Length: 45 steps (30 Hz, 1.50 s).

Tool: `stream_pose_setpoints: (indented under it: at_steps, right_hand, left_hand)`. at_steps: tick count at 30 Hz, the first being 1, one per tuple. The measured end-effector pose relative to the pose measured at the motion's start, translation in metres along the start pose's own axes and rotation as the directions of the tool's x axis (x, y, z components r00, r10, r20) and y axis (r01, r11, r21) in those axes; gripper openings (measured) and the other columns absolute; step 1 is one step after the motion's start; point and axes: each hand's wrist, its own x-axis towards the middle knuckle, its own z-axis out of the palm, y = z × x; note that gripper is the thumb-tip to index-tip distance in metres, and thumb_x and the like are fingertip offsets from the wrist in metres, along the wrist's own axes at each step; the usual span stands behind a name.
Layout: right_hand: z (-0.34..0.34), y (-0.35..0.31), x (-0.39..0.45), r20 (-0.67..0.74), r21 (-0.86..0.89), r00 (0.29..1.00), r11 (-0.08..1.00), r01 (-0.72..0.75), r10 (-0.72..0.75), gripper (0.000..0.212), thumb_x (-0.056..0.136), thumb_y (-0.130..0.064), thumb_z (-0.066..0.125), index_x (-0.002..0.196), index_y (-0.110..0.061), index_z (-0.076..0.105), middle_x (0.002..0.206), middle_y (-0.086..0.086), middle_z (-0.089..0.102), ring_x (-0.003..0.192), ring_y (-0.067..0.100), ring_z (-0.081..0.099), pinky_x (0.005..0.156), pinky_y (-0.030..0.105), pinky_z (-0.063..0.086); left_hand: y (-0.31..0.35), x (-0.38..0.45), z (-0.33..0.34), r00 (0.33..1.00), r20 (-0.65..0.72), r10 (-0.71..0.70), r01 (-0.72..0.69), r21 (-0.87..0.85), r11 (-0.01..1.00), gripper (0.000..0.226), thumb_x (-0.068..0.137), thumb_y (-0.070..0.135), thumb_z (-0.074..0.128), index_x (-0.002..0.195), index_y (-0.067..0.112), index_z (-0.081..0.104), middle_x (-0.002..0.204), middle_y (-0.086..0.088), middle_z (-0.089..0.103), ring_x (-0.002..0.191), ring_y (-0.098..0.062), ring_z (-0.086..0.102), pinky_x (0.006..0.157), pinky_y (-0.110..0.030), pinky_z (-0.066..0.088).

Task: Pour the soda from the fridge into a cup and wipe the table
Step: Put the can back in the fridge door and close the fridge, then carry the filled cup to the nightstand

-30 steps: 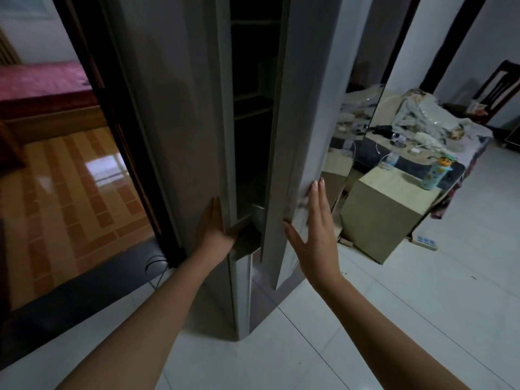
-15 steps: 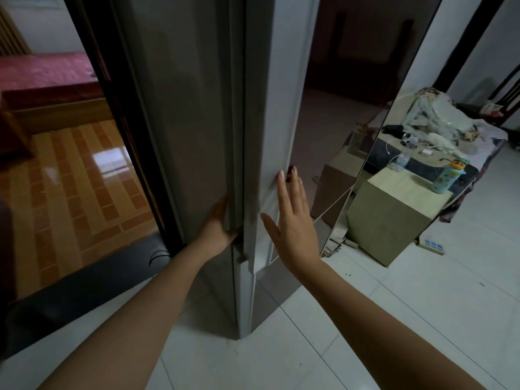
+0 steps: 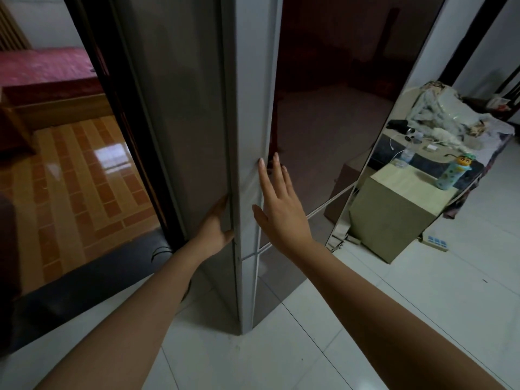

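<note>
At the picture's centre the fridge point(image 3: 197, 108) stands with its door point(image 3: 332, 108) shut, the left hand point(image 3: 215, 230) at 6 o'clock of it curling its fingers round the door's edge, the right hand point(image 3: 282, 209) flat on the door, fingers straight and released; no soda shows.

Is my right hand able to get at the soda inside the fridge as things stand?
Probably not. The fridge door looks shut; the right hand lies flat against it while the left hand touches the fridge's side edge. No soda is visible.
</note>
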Motion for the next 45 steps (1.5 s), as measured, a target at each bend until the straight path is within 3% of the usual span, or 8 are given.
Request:
stream_pose_setpoints:
  at_steps: [4, 8, 13, 19, 25, 32, 41, 45]
  right_hand:
    - [0.001, 0.000, 0.000, -0.003, 0.009, 1.000, 1.000, -0.006, 0.006, 0.085, 0.090, -0.024, 0.052, 0.139, -0.030, -0.018, 0.155, 0.003, -0.015, 0.144, 0.030, -0.005, 0.113, 0.041, 0.022]
    - [-0.004, 0.000, -0.002, 0.001, 0.028, 1.000, 1.000, -0.003, 0.003, 0.085, 0.090, -0.023, 0.053, 0.140, -0.033, -0.015, 0.156, 0.001, -0.012, 0.144, 0.028, -0.003, 0.113, 0.040, 0.020]
    - [-0.012, 0.008, -0.018, -0.050, 0.035, 0.999, 0.999, -0.020, 0.022, 0.069, 0.089, -0.017, 0.055, 0.146, -0.014, 0.016, 0.154, 0.010, 0.018, 0.142, 0.028, 0.016, 0.113, 0.031, 0.010]
    - [-0.022, 0.040, -0.060, -0.061, 0.017, 0.990, 0.992, -0.124, 0.125, 0.055, 0.089, -0.020, 0.056, 0.139, -0.010, 0.036, 0.138, 0.011, 0.045, 0.127, 0.027, 0.040, 0.104, 0.033, 0.034]
    - [-0.041, 0.080, -0.118, -0.029, -0.070, 0.975, 0.973, -0.221, 0.219, 0.052, 0.087, -0.020, 0.059, 0.135, -0.008, 0.042, 0.132, 0.013, 0.051, 0.120, 0.030, 0.048, 0.097, 0.040, 0.044]
    - [-0.088, 0.124, -0.190, -0.050, -0.164, 0.920, 0.905, -0.392, 0.390, 0.051, 0.089, -0.024, 0.058, 0.135, -0.010, 0.041, 0.135, 0.010, 0.050, 0.122, 0.028, 0.045, 0.099, 0.036, 0.039]
    - [-0.161, 0.188, -0.308, -0.056, -0.319, 0.789, 0.738, -0.595, 0.612, 0.051, 0.089, -0.024, 0.057, 0.135, -0.008, 0.042, 0.138, 0.012, 0.047, 0.126, 0.029, 0.043, 0.100, 0.040, 0.040]
    - [-0.192, 0.214, -0.369, -0.050, -0.392, 0.722, 0.651, -0.650, 0.691, 0.050, 0.088, -0.023, 0.058, 0.134, -0.008, 0.042, 0.137, 0.012, 0.048, 0.126, 0.031, 0.044, 0.100, 0.040, 0.040]
  left_hand:
    - [-0.006, -0.003, 0.001, 1.000, 0.003, -0.004, 0.004, 0.055, 0.998, 0.081, 0.084, 0.010, 0.063, 0.147, 0.023, 0.014, 0.153, -0.005, 0.024, 0.139, -0.025, 0.027, 0.113, -0.040, 0.029]
    - [-0.012, -0.014, 0.004, 1.000, 0.002, 0.015, -0.015, 0.143, 0.990, 0.079, 0.085, 0.016, 0.063, 0.147, 0.021, 0.014, 0.153, -0.004, 0.024, 0.139, -0.023, 0.027, 0.113, -0.034, 0.027]
    - [-0.011, -0.038, 0.007, 0.991, -0.133, 0.016, 0.032, 0.346, 0.938, 0.065, 0.090, 0.027, 0.056, 0.145, 0.017, 0.024, 0.152, -0.002, 0.028, 0.137, -0.023, 0.031, 0.108, -0.038, 0.035]
    - [0.006, -0.064, 0.019, 0.970, -0.182, 0.159, -0.060, 0.454, 0.889, 0.046, 0.092, 0.027, 0.051, 0.135, 0.012, 0.044, 0.138, -0.005, 0.048, 0.124, -0.026, 0.045, 0.095, -0.036, 0.042]
    - [0.032, -0.069, 0.056, 0.971, -0.014, 0.237, -0.203, 0.472, 0.858, 0.044, 0.091, 0.024, 0.052, 0.132, 0.009, 0.047, 0.132, -0.010, 0.053, 0.121, -0.027, 0.048, 0.094, -0.033, 0.041]
    - [0.073, -0.060, 0.124, 0.919, 0.231, 0.320, -0.395, 0.544, 0.741, 0.047, 0.093, 0.032, 0.045, 0.137, 0.016, 0.040, 0.139, 0.000, 0.046, 0.127, -0.020, 0.041, 0.101, -0.032, 0.035]
    - [0.156, -0.069, 0.243, 0.767, 0.463, 0.445, -0.640, 0.506, 0.578, 0.054, 0.087, 0.044, 0.033, 0.132, 0.016, 0.046, 0.133, -0.002, 0.052, 0.124, -0.021, 0.044, 0.100, -0.030, 0.032]
    - [0.193, -0.084, 0.304, 0.680, 0.541, 0.495, -0.729, 0.435, 0.528, 0.048, 0.089, 0.034, 0.048, 0.133, 0.014, 0.045, 0.133, -0.003, 0.051, 0.125, -0.022, 0.042, 0.104, -0.033, 0.030]
